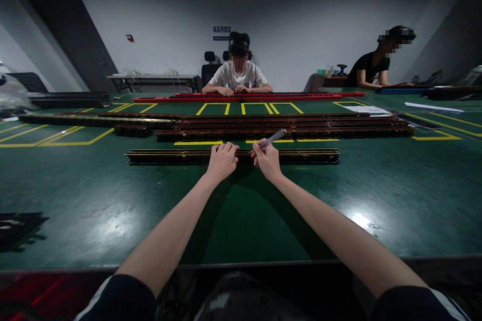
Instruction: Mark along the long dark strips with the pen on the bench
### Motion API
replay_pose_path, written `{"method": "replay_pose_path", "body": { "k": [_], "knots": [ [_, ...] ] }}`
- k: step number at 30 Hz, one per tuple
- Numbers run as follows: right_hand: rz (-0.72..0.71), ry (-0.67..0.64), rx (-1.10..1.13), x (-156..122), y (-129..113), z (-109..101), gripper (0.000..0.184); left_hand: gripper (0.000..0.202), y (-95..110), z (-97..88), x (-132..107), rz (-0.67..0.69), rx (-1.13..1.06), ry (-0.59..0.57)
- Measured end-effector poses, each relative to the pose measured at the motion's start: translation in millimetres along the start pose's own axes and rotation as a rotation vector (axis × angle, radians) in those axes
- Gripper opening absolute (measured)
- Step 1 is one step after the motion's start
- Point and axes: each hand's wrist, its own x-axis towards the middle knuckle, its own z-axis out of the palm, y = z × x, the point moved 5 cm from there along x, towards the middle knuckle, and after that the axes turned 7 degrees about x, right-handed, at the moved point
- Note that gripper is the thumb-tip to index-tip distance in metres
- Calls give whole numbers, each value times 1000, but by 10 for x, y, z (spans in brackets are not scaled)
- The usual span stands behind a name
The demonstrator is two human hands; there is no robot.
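A long dark bar with ridged, brassy edges [173, 156] lies crosswise on the green table in front of me. My left hand [223, 160] is on its middle, fingers bent over the top and gripping it. Just to the right, my right hand [268, 159] closes around a slim screwdriver with a clear handle [276, 136]. The handle slants up to the right, while the thin shaft points down left at the bar, between my hands. Whether the tip touches the bar is too small to tell.
Behind the bar lies a stack of similar long dark bars [293, 128]. Farther back, a person in a white shirt [241, 72] works over red bars [309, 97]. Another person in black [371, 70] is at the right. Dark parts [18, 228] sit at the left edge.
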Motion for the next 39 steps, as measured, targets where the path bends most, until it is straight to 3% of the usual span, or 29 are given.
{"method": "replay_pose_path", "body": {
  "k": [30, 39],
  "knots": [
    [3, 50, -8, -2, 18, -51, 39, 52, -61, 8, 0, -26, -81, -12],
    [11, 38, -34, -3, 15, -31, 34, 42, -71, 17, -3, -16, -109, -8]
  ]
}}
